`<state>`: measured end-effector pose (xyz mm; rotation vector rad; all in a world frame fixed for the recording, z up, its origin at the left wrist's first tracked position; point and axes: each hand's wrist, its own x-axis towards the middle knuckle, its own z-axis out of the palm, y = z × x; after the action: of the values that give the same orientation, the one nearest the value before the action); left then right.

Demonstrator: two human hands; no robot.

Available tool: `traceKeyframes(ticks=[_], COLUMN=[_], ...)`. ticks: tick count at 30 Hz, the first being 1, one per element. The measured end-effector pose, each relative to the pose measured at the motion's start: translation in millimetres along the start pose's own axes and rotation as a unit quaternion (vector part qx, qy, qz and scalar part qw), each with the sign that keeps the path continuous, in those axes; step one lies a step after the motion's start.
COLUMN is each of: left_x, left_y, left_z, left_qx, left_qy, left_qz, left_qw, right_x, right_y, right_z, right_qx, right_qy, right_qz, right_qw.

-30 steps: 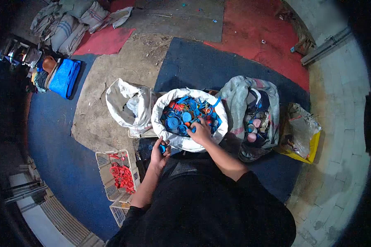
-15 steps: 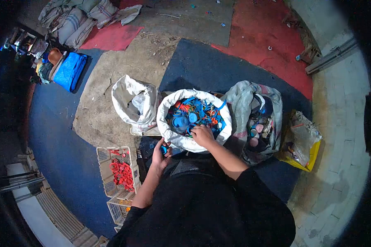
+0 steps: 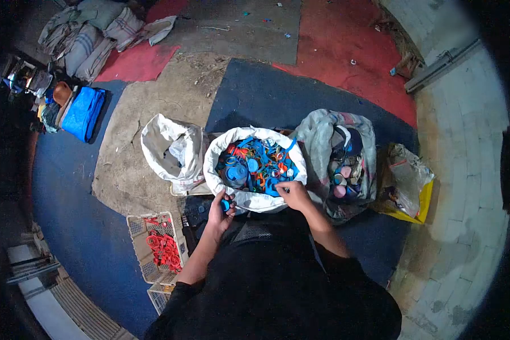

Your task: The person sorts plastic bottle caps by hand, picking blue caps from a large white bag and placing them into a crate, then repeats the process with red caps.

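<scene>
A white woven sack [image 3: 214, 154] with a rolled rim stands in front of me, full of mixed blue, orange and red plastic caps and rings [image 3: 262, 157]. My left hand [image 3: 221, 211] is at the sack's near left rim, its fingers curled around a blue bottle cap [image 3: 225, 205]. Over the near right side of the sack, my right hand [image 3: 294, 195] has its fingers closed at the edge of a blue plastic cap [image 3: 272, 186]. The right fingertips are partly hidden.
To the left stand another white sack [image 3: 153, 156] and a crate [image 3: 135, 229] holding red plastic rings [image 3: 164, 250]. On the right are a grey sack [image 3: 313, 127] of mixed pieces and a yellow bag [image 3: 428, 201]. A folded blue tarp [image 3: 84, 113] lies farther off.
My right hand has drawn back slightly from the pile, and a blue cap now shows at its fingertips. My left hand keeps its blue cap. The whole view has shifted a little.
</scene>
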<state>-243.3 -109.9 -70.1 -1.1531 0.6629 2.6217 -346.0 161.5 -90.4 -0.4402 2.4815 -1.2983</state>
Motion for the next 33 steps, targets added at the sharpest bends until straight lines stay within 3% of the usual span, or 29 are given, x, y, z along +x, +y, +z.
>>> traceKeyframes(ticks=[4, 7, 8, 9, 11, 15, 19, 25, 28, 31, 33], left_x=[5, -3, -3, -3, -5, -10, -15, -10, -11, -10, -9], left_y=[0, 1, 0, 0, -1, -3, -3, -9, -11, -13, -15], left_z=[13, 23, 23, 23, 22, 30, 43, 43, 48, 52, 52], left_qx=[-0.006, 0.009, -0.006, -0.022, -0.048, -0.078, -0.084, -0.105, -0.105, -0.124, -0.117], left_qy=[-0.035, -0.035, -0.046, -0.056, -0.075, -0.092, -0.098, -0.13, -0.122, -0.123, -0.124], left_qz=[-0.02, -0.012, -0.014, -0.016, -0.018, -0.021, -0.021, -0.032, -0.037, -0.05, -0.056], left_qw=[0.999, 0.999, 0.999, 0.998, 0.996, 0.992, 0.991, 0.985, 0.986, 0.983, 0.984], right_x=[8, 10, 13, 15, 17, 15, 15, 19, 20, 20, 15], right_y=[-6, -37, -27, -27, -26, -47, -73, -72, -75, -84, -107], right_z=[-3, -12, -8, -8, -8, -16, -20, -9, -6, -5, -3], right_qx=[-0.096, 0.005, 0.085, 0.226, 0.488, 0.684, 0.726, 0.753, 0.75, 0.72, 0.537], right_qy=[0.038, 0.066, 0.026, 0.009, -0.028, -0.087, -0.089, -0.07, -0.051, -0.043, 0.027], right_qz=[-0.125, -0.011, 0.048, 0.099, 0.195, 0.152, 0.132, 0.215, 0.226, 0.199, 0.079], right_qw=[0.987, 0.998, 0.995, 0.969, 0.851, 0.709, 0.669, 0.618, 0.619, 0.663, 0.84])
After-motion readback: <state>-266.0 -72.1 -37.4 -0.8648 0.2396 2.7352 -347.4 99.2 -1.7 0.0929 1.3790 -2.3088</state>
